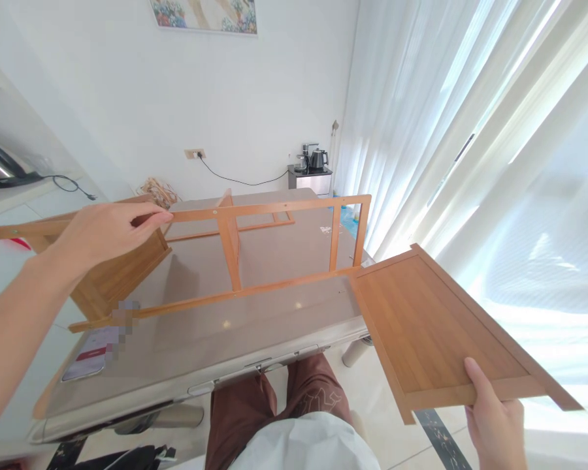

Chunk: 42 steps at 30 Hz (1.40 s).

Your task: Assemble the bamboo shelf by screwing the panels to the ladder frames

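A wooden frame [284,287] with slender rails and crosspieces stands on its long side across the table. My left hand [120,225] is closed on its upper rail, thumb and fingers pinching the wood at the left. Below that hand, a wooden panel [134,277] is set into the frame's left part. My right hand [492,414] grips the near edge of a wooden shelf panel [441,320], thumb on top. This panel is held tilted beyond the table's right edge, its far left corner close to the frame's right end; whether they touch I cannot tell.
A phone [91,349] lies at the table's [284,320] near left. Another thin wooden frame piece [267,225] lies farther back. Behind the table stands a small cabinet [313,183] with a black kettle [318,158]. White curtains [421,124] hang at the right.
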Each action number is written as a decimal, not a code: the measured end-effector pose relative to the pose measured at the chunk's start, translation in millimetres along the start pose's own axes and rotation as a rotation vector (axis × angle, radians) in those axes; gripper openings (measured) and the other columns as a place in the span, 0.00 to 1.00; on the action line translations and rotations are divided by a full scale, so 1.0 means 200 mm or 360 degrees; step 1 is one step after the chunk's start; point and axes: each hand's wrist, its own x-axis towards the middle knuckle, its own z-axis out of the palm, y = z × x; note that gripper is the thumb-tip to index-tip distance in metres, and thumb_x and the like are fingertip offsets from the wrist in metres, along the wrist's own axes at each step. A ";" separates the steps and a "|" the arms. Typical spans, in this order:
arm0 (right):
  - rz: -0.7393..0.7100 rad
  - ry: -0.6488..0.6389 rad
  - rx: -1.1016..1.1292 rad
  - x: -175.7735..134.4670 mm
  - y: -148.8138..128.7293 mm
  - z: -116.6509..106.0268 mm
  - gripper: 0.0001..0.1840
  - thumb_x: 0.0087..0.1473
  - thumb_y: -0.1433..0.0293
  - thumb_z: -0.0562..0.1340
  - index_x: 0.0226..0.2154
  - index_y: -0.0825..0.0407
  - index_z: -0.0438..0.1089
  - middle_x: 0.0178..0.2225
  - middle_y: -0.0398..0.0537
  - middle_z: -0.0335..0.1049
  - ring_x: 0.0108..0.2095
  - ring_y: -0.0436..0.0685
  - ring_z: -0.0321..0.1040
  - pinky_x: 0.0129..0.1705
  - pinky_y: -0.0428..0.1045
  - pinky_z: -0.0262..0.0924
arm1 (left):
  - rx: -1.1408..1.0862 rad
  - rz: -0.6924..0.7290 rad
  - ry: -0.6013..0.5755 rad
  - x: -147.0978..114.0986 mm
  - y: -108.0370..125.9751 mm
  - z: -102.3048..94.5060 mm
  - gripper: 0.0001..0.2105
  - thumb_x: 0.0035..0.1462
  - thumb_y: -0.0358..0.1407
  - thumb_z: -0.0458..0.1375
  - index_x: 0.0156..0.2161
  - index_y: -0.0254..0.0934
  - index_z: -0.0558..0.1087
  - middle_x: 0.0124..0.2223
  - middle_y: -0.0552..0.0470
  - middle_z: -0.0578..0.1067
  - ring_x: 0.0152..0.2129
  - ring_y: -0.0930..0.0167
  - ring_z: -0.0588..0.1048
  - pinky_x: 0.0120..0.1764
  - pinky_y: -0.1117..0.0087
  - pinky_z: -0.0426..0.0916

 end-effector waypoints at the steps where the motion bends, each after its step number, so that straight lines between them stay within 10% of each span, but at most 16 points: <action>1: 0.0040 0.0085 -0.0019 -0.02 -0.04 0.04 0.40 0.47 0.54 0.73 0.61 0.42 0.67 0.63 0.51 0.68 0.63 0.75 0.66 0.47 0.61 0.81 | 0.0005 -0.0030 -0.0022 0.02 0.00 -0.01 0.22 0.69 0.53 0.46 0.51 0.49 0.78 0.42 0.55 0.82 0.31 0.68 0.74 0.34 0.70 0.60; 8: 0.0204 0.0031 0.0193 -0.07 -0.28 0.24 0.39 0.49 0.53 0.73 0.61 0.41 0.68 0.61 0.45 0.72 0.65 0.66 0.65 0.62 0.55 0.68 | -0.0016 -0.0144 -0.0075 0.07 -0.02 0.01 0.25 0.67 0.56 0.46 0.55 0.49 0.77 0.42 0.54 0.82 0.32 0.66 0.73 0.34 0.70 0.60; 15: 0.0005 -0.0286 0.0100 0.24 -0.27 0.34 0.27 0.50 0.53 0.72 0.50 0.45 0.76 0.52 0.45 0.79 0.58 0.68 0.73 0.52 0.56 0.77 | -0.0011 -0.0210 -0.0149 0.05 -0.06 0.03 0.25 0.66 0.58 0.46 0.55 0.52 0.77 0.45 0.53 0.82 0.34 0.60 0.75 0.36 0.67 0.63; 26: -0.0052 -0.0417 0.0050 0.61 -0.34 0.57 0.30 0.49 0.52 0.73 0.51 0.50 0.77 0.53 0.49 0.78 0.58 0.68 0.72 0.58 0.57 0.72 | 0.0011 -0.0164 -0.0135 0.03 -0.03 0.03 0.22 0.67 0.56 0.47 0.52 0.51 0.77 0.46 0.55 0.82 0.35 0.63 0.76 0.35 0.68 0.63; 42: 0.0026 -0.0593 0.0040 1.08 -0.44 0.75 0.30 0.44 0.55 0.76 0.48 0.51 0.79 0.48 0.54 0.80 0.46 0.72 0.79 0.38 0.60 0.79 | 0.0165 0.0074 0.0079 0.02 -0.04 0.11 0.20 0.67 0.52 0.48 0.51 0.51 0.78 0.46 0.60 0.82 0.36 0.64 0.78 0.38 0.67 0.64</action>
